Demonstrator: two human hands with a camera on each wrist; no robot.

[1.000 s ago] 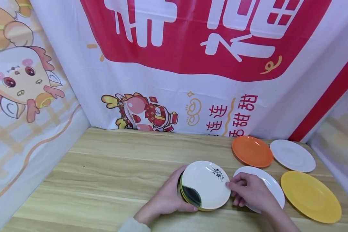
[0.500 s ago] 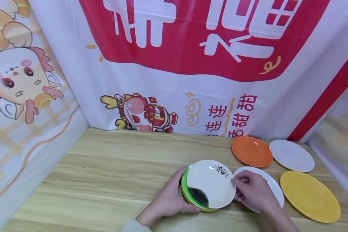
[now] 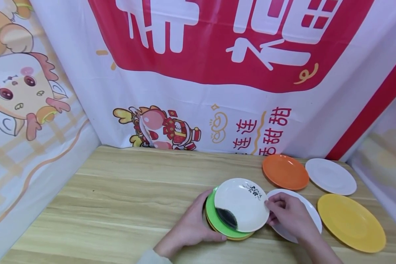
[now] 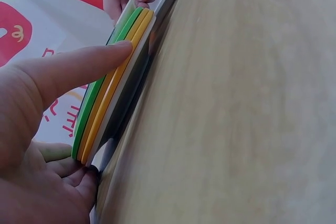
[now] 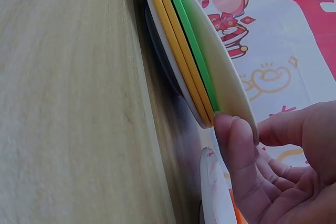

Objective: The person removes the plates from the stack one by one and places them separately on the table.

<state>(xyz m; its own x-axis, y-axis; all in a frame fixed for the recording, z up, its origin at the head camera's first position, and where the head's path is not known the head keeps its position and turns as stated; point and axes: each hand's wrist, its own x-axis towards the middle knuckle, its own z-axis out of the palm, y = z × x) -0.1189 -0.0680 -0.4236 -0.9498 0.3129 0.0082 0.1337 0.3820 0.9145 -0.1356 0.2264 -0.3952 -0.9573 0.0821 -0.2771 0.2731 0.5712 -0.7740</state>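
Note:
My left hand grips a stack of small plates from the left, thumb along the near rim and fingers round the far side. In the left wrist view the stack shows a green plate above yellow-orange plates, with a white rim and a dark underside below. My right hand pinches the right rim of a white plate with a black flower print and a dark patch. That plate overlaps the green one, shifted to the right, and in the right wrist view its pinched edge stands apart from the green rim.
Under the right hand lies a white plate, partly hidden. To its right is a yellow oval plate. Farther back are an orange plate and another white plate. A printed cloth hangs behind the wooden table.
The printed white plate has slid right and slightly away across the stack, baring the green plate beneath at the left and near edge. The left hand stays on the stack.

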